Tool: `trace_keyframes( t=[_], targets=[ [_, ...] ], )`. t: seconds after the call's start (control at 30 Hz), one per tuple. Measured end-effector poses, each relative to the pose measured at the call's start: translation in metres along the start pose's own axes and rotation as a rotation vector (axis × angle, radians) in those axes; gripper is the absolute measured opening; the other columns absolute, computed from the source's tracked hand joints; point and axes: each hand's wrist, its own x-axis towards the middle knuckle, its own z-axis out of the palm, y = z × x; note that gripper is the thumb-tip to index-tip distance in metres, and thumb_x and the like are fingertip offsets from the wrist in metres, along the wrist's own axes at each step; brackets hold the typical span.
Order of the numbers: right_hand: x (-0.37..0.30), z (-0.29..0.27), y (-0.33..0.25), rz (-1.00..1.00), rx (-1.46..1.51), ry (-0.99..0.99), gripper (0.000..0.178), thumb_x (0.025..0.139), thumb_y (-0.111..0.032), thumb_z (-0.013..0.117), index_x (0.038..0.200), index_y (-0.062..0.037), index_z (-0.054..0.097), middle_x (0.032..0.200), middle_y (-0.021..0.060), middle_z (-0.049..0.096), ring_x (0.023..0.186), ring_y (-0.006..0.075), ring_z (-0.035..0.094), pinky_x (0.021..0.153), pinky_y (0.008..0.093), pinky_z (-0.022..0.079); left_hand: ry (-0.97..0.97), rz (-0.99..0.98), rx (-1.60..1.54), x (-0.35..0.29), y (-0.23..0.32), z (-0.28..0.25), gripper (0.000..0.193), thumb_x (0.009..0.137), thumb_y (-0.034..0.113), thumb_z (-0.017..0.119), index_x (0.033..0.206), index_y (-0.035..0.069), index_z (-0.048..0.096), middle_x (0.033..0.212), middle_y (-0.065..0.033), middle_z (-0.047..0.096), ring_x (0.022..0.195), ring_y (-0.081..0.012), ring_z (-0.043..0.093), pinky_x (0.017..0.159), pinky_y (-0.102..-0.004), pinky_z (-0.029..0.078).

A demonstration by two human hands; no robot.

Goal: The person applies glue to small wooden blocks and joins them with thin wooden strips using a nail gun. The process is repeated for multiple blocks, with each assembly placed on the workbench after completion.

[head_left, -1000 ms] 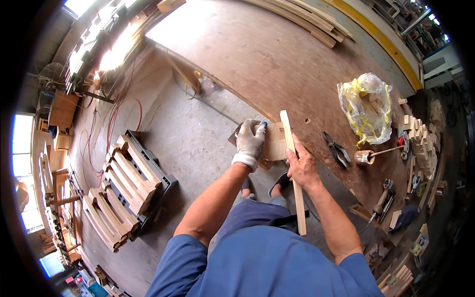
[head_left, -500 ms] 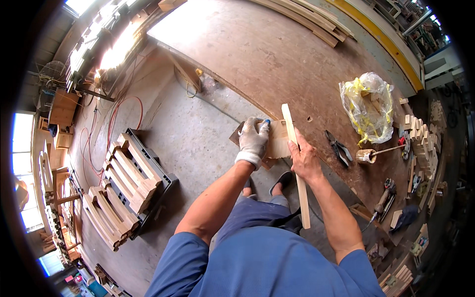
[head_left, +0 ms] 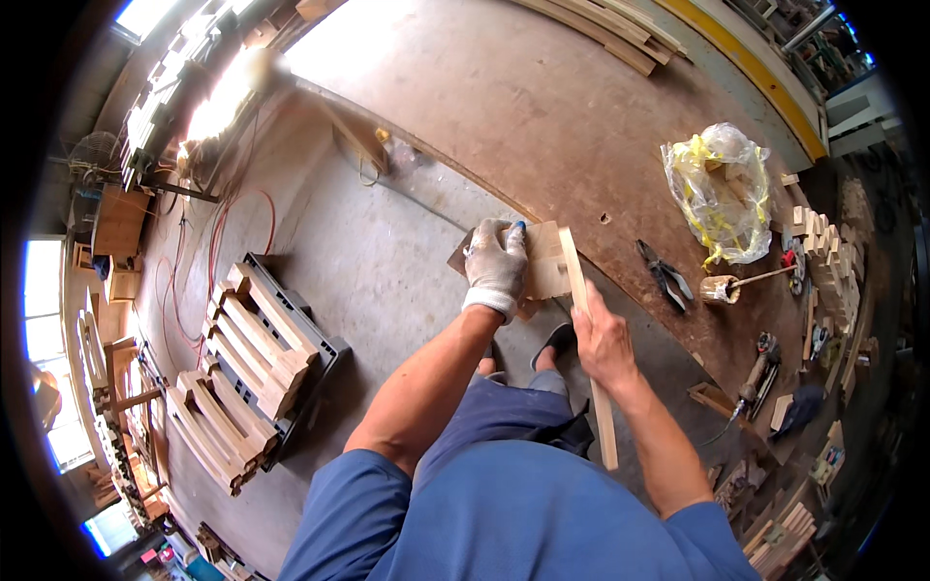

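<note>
My left hand (head_left: 497,257), in a whitish work glove with a blue mark at one fingertip, is closed over a pale, flat wooden board (head_left: 546,254) beside the table's near edge. Bare, my right hand (head_left: 604,334) wraps round a long, narrow wooden strip (head_left: 604,426). The strip's far end meets the board's right side, and its near end reaches back toward my body. My palm and fingers hide its middle. A darker wooden edge (head_left: 459,254) shows left of the glove.
On the brown tabletop (head_left: 542,116) lie pliers (head_left: 664,276), a glue pot (head_left: 718,289) with a stick, and a clear plastic bag (head_left: 722,194). Wooden strips (head_left: 605,34) lie farther back. Slatted wooden frames (head_left: 257,349) rest on a black pallet (head_left: 334,353) at left.
The wooden strip has slid back toward my body, its far end now lower beside the board. My right hand has moved nearer me, its fingers curling more around the strip. My left hand stays nearly in place.
</note>
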Motion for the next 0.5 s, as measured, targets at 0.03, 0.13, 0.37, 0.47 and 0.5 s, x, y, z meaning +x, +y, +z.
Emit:
trace_keyframes(
  t=[0.03, 0.13, 0.37, 0.47, 0.5],
  targets=[
    [-0.017, -0.004, -0.002, 0.028, 0.024, -0.014, 0.049, 0.104, -0.021, 0.056, 0.149, -0.0015, 0.051, 0.108, 0.033, 0.069, 0.099, 0.0521, 0.068, 0.081, 0.0553, 0.056, -0.016, -0.011, 0.011, 0.0, 0.001, -0.001, 0.028, 0.098, 0.034, 0.07, 0.109, 0.007, 0.07, 0.106, -0.0201, 0.073, 0.1, -0.0407, 0.07, 0.09, -0.0485, 0.054],
    [-0.072, -0.007, 0.03, 0.107, -0.05, -0.178, 0.049, 0.103, -0.021, 0.057, 0.149, -0.0044, 0.052, 0.108, 0.0345, 0.068, 0.099, 0.0531, 0.067, 0.08, 0.054, 0.056, -0.029, -0.016, -0.023, 0.004, -0.002, -0.002, 0.03, 0.098, 0.036, 0.07, 0.108, 0.008, 0.07, 0.108, -0.0199, 0.073, 0.103, -0.0408, 0.068, 0.092, -0.0498, 0.053],
    [-0.085, -0.054, 0.047, 0.309, 0.176, 0.077, 0.049, 0.108, -0.029, 0.055, 0.151, -0.0032, 0.051, 0.066, 0.0089, 0.061, 0.051, 0.0186, 0.062, 0.052, 0.0365, 0.053, 0.014, 0.091, 0.123, 0.0, 0.009, -0.001, 0.062, 0.093, 0.04, 0.076, 0.137, 0.001, 0.057, 0.132, -0.0297, 0.063, 0.123, -0.0448, 0.06, 0.105, -0.0487, 0.048],
    [-0.078, -0.059, 0.048, 0.294, 0.165, 0.101, 0.049, 0.108, -0.029, 0.056, 0.15, -0.0042, 0.052, 0.066, 0.0114, 0.062, 0.052, 0.0221, 0.063, 0.054, 0.0393, 0.053, 0.046, 0.175, 0.289, -0.027, 0.033, -0.005, 0.094, 0.083, 0.046, 0.084, 0.152, -0.001, 0.042, 0.153, -0.0319, 0.045, 0.143, -0.0489, 0.041, 0.118, -0.0524, 0.037],
    [-0.077, -0.057, 0.048, 0.307, 0.149, 0.077, 0.049, 0.107, -0.029, 0.057, 0.15, -0.0041, 0.053, 0.071, 0.0142, 0.065, 0.056, 0.0257, 0.065, 0.057, 0.0409, 0.054, 0.018, 0.184, 0.374, -0.041, 0.044, -0.004, 0.103, 0.079, 0.048, 0.086, 0.155, -0.001, 0.038, 0.157, -0.032, 0.039, 0.148, -0.0503, 0.034, 0.121, -0.0538, 0.033]
  ],
)
